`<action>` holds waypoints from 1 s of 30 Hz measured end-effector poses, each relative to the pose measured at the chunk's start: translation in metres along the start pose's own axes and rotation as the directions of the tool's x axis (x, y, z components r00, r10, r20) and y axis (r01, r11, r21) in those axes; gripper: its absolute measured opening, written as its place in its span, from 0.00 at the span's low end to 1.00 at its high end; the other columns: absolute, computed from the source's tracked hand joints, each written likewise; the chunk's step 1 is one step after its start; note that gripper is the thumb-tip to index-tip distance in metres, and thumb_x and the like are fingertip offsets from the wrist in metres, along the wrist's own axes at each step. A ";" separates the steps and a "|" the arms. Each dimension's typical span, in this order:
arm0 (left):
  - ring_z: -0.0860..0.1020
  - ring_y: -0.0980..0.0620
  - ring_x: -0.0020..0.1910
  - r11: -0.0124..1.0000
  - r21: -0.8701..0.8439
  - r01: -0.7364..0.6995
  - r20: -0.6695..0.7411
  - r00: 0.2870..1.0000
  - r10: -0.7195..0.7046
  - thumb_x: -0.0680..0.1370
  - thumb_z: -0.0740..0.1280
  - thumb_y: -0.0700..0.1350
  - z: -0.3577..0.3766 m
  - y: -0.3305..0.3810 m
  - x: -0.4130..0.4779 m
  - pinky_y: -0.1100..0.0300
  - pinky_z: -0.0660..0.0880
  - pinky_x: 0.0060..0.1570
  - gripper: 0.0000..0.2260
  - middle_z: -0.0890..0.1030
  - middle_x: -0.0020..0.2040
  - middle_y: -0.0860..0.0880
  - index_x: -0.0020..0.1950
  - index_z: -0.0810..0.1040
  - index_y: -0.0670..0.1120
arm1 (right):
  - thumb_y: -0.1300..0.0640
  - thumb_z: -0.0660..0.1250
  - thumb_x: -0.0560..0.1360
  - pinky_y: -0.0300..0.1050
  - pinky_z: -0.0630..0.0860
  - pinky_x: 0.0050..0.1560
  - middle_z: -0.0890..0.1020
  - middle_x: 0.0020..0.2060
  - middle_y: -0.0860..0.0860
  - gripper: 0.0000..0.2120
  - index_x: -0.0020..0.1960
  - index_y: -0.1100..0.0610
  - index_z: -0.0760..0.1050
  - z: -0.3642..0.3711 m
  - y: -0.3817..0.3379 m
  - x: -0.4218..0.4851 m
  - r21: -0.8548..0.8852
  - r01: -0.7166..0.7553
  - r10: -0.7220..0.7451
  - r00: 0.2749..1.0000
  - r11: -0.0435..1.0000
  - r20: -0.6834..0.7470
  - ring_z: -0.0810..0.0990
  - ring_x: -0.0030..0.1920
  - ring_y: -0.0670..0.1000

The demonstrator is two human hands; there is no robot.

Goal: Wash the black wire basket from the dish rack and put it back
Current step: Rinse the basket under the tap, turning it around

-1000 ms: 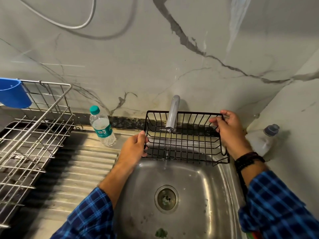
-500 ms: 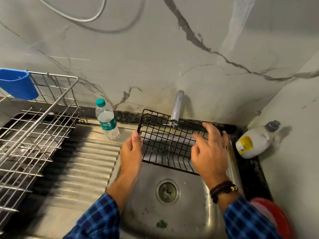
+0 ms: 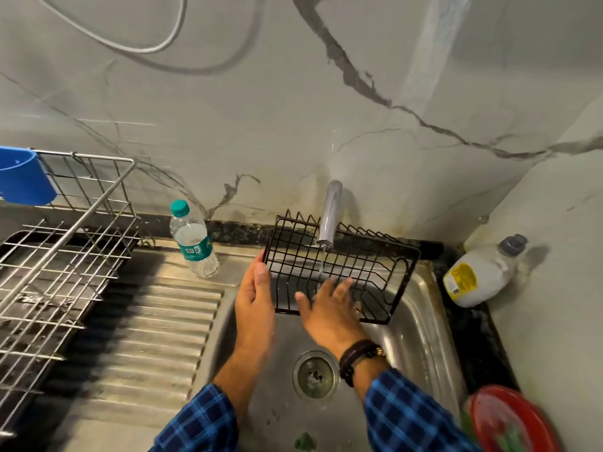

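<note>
While blurred, right hand (image 3: pixel 329 308) over black wire basket (image 3: pixel 368 272)

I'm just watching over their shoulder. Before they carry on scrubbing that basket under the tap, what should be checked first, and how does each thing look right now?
1. Water running: ok, a thin stream falls from the tap onto the black wire basket.
2. Basket over the sink: ok, so drips land in the basin.
3. Firm hold: ok, the left hand grips the basket's left edge.
4. Rubbing hand in place: ok, the right hand lies open on the wires.
5. Drain clear: cannot tell, though no water is pooling.
6. Space in the dish rack for the return: ok, the visible part looks empty.
</note>
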State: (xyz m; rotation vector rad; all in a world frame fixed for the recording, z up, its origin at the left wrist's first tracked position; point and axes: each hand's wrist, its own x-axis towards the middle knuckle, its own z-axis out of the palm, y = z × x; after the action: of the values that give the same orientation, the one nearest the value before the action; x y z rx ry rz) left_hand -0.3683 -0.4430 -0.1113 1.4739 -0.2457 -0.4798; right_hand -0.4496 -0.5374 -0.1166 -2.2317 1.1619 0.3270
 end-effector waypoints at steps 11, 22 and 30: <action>0.76 0.49 0.68 0.964 -0.264 0.035 -0.114 0.991 -0.067 0.81 0.60 0.57 -0.014 -0.006 0.010 0.50 0.67 0.73 0.27 0.79 0.66 0.43 0.71 0.73 0.37 | 0.57 0.59 0.82 0.48 0.51 0.78 0.54 0.81 0.47 0.32 0.81 0.46 0.48 -0.027 0.068 -0.015 -0.429 0.394 -0.447 0.894 0.813 -0.027 0.53 0.80 0.49; 0.79 0.56 0.60 0.967 -0.254 -0.007 -0.159 0.987 -0.034 0.85 0.55 0.49 -0.015 0.008 -0.001 0.61 0.72 0.68 0.15 0.81 0.59 0.50 0.62 0.77 0.44 | 0.64 0.60 0.82 0.39 0.62 0.73 0.70 0.74 0.49 0.24 0.76 0.53 0.65 -0.016 0.098 -0.047 -0.342 0.320 -0.429 0.846 0.884 -0.317 0.67 0.74 0.47; 0.73 0.49 0.72 0.985 -0.167 -0.042 -0.201 0.980 0.007 0.82 0.59 0.56 -0.025 0.002 -0.010 0.49 0.66 0.75 0.23 0.76 0.71 0.43 0.72 0.73 0.44 | 0.56 0.67 0.79 0.40 0.79 0.43 0.82 0.47 0.48 0.07 0.57 0.53 0.75 -0.001 0.089 -0.016 0.644 0.149 0.257 0.832 0.750 -0.492 0.83 0.46 0.49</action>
State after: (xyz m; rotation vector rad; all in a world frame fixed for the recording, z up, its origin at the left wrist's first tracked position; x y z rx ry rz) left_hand -0.3653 -0.4158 -0.1106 1.3388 -0.0614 -0.3211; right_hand -0.5308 -0.5662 -0.1431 -1.6578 1.3563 -0.6929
